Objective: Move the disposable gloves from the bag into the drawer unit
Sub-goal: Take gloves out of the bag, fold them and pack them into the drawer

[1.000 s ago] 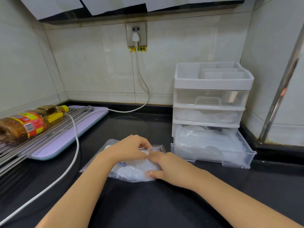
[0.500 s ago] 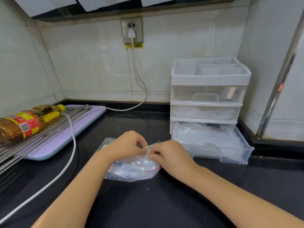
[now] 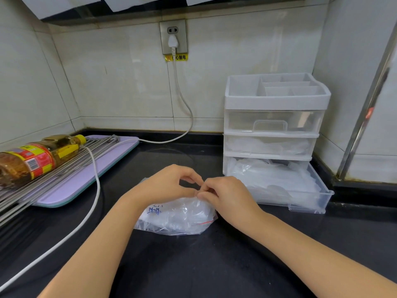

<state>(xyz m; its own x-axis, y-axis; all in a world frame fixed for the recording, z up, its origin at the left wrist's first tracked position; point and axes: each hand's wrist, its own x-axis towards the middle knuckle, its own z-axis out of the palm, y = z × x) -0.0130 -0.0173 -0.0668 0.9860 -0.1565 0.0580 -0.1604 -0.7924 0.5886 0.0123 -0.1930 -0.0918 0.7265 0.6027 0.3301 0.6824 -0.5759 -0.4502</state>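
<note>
Now the bag (image 3: 193, 226) is sitting on the black counter (image 3: 214, 265), just left of the drawer unit (image 3: 272, 104). The gloves (image 3: 178, 214) are lying inside the bag, all white and crinkly. The left hand (image 3: 165, 186) and the right hand (image 3: 225, 194) are pinching the top of the bag with curled fingers, and their fingertips are meeting in the middle.

The bottom drawer (image 3: 307, 203) is sticking out, and it is holding a pile of thin clear plastic things. The middle drawer (image 3: 268, 145) is staying pushed in, with more white plastic showing through its front. On top, a tray (image 3: 277, 100) is showing little walls that split it into boxes.

Far to the left, a bottle (image 3: 36, 158) of brown stuff is lying on its side on metal rods (image 3: 64, 168), over a purple board (image 3: 86, 183). A white cord (image 3: 94, 201) is running from the wall plug (image 3: 173, 43) across the counter.

A second ago the bag was lying flatter under the hands. Now it is puffing up more, and the hands are holding its top a bit higher. The bottom drawer is sticking out just as before.
</note>
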